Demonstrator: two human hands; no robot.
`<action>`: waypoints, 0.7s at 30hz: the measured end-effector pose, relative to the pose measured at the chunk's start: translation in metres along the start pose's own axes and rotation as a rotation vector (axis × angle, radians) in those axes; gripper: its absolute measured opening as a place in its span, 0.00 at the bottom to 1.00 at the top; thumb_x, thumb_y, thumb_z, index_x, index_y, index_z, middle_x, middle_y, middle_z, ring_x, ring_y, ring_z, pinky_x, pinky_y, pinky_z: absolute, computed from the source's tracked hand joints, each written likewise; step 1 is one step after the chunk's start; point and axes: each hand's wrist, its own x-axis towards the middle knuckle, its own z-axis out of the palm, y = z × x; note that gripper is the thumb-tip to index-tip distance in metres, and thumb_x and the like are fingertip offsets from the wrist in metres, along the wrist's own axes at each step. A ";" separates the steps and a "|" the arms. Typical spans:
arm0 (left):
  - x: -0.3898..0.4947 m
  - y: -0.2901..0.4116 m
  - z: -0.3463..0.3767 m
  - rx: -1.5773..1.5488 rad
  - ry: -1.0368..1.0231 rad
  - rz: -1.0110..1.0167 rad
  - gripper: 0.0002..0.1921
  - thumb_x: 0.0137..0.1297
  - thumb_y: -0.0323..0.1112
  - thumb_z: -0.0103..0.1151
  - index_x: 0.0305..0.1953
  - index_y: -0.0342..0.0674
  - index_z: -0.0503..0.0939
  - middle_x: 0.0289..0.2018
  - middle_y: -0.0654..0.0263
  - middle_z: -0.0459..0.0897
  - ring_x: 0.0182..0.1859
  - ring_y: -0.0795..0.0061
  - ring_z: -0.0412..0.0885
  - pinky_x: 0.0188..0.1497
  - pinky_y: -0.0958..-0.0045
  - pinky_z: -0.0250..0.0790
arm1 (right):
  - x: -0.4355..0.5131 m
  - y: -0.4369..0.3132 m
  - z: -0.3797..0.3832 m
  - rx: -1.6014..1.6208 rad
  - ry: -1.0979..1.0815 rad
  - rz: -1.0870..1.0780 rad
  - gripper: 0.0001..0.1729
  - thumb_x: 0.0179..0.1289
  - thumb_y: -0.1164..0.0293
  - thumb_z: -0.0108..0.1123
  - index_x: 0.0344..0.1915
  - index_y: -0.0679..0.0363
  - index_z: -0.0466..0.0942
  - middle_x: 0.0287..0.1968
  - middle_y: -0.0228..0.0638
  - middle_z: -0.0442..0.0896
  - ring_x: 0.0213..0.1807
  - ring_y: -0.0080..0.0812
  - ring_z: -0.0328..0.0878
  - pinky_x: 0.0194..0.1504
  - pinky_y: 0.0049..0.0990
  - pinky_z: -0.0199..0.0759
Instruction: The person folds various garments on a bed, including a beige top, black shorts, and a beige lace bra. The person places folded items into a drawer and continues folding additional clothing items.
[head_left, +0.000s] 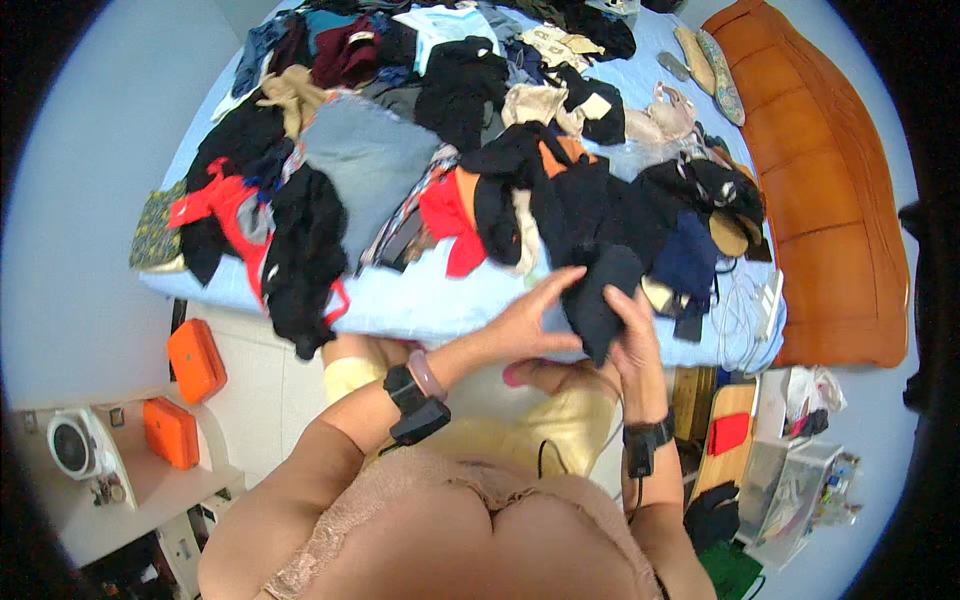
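Observation:
My right hand (636, 330) grips a folded black cloth item (601, 300) over the near edge of the bed. On the cloth's left side, my left hand (544, 319) is spread, its thumb and fingers apart; whether it touches the cloth is unclear. Just beyond lie black garments (585, 202). A red garment (455, 225) and a beige cloth strip (525, 232) are to their left. To the right is a dark blue cloth (684, 255). Farther left, a grey-blue cloth (364, 165) and a black garment (307, 255) with red straps rest on the bed.
A brown padded headboard (832, 195) borders the bed's right side. White cables (739, 315) lie at the near right corner. Orange cases (196, 360) and a white fan (71, 446) are at lower left. Clear plastic drawers (795, 487) stand at lower right.

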 end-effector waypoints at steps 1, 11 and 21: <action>-0.042 0.016 0.024 0.054 0.064 -0.014 0.52 0.46 0.42 0.73 0.70 0.39 0.51 0.65 0.50 0.62 0.67 0.57 0.62 0.67 0.63 0.56 | -0.029 0.015 0.018 -0.204 0.030 -0.001 0.20 0.61 0.68 0.62 0.51 0.64 0.72 0.44 0.38 0.80 0.46 0.29 0.76 0.50 0.29 0.73; -0.211 0.090 0.017 -1.025 0.282 -0.083 0.17 0.63 0.29 0.48 0.53 0.32 0.73 0.45 0.58 0.82 0.44 0.65 0.83 0.50 0.62 0.76 | -0.165 0.085 0.075 -0.883 -0.197 -0.621 0.31 0.67 0.58 0.55 0.64 0.62 0.63 0.57 0.43 0.71 0.61 0.41 0.64 0.61 0.33 0.57; -0.181 0.063 0.024 -1.657 0.001 -0.439 0.23 0.71 0.50 0.40 0.51 0.37 0.76 0.42 0.54 0.83 0.41 0.58 0.83 0.47 0.56 0.76 | -0.158 0.136 0.020 -0.195 -0.481 0.269 0.42 0.53 0.84 0.58 0.68 0.59 0.54 0.63 0.35 0.67 0.65 0.31 0.64 0.65 0.30 0.58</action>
